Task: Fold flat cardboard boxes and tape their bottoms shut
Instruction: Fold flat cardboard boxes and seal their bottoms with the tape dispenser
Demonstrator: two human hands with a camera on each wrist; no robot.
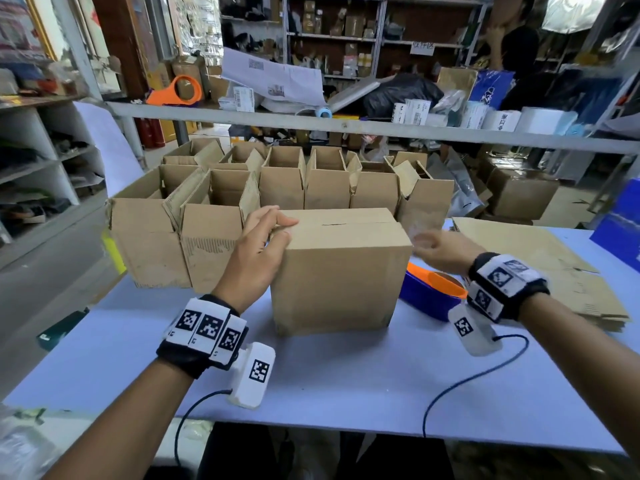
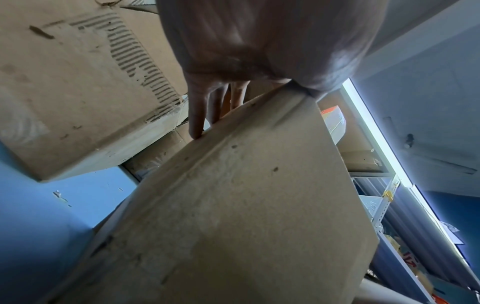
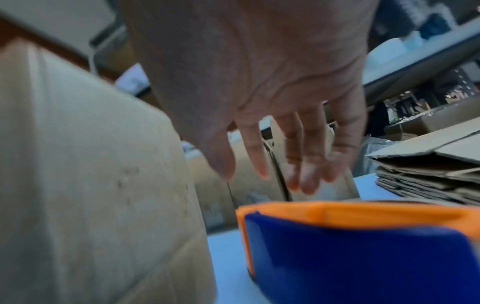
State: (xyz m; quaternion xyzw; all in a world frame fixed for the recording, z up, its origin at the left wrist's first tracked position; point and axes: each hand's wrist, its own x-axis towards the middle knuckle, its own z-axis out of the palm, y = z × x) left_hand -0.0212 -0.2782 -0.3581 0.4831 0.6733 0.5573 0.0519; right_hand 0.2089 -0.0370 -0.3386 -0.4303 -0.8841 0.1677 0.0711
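A folded cardboard box (image 1: 339,271) stands on the blue table (image 1: 346,375), its closed flaps facing up with a bare seam between them. My left hand (image 1: 273,226) holds its upper left corner. In the left wrist view the fingers (image 2: 197,115) lie down the side of the box (image 2: 233,205) and the thumb lies over the top edge. My right hand (image 1: 433,247) hovers, blurred, by the box's upper right corner, fingers (image 3: 306,164) spread and holding nothing. Just below it lies a blue and orange tape dispenser (image 1: 429,292) (image 3: 363,246), right of the box (image 3: 91,185).
Several erected open boxes (image 1: 277,188) crowd the table's far side. A stack of flat cardboard (image 1: 554,271) (image 3: 428,174) lies at the right, a blue bin (image 1: 620,230) beyond it. A grey shelf rail (image 1: 346,128) crosses above, bearing another orange dispenser (image 1: 180,91). A person (image 1: 519,46) stands far back.
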